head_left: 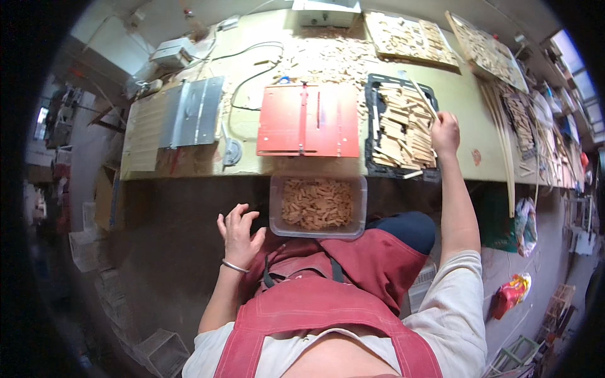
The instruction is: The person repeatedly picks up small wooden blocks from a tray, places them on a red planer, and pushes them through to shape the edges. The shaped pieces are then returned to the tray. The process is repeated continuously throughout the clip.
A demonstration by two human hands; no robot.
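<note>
My right hand (445, 132) is closed around the end of a thin wooden strip (424, 97), at the right side of a black plastic crate (386, 171). The strip slants up and to the left over the crate's far corner. Inside the crate lie many short wooden sticks (403, 123). My left hand (239, 235) hangs open with its fingers apart, holding nothing, left of a clear plastic bin (318, 234). Small wooden pieces (316, 203) fill that bin, which rests at my lap below the table edge. A red slotted saw table (283, 120) stands left of the crate.
Loose wood bits (328, 57) are strewn behind the red plate. Two trays of wooden pieces, one a flat board tray (413, 41), the other a tilted tray (488, 53), stand far right. A grey metal plate (195, 113) is at left, and long wooden strips (501, 138) overhang the table edge.
</note>
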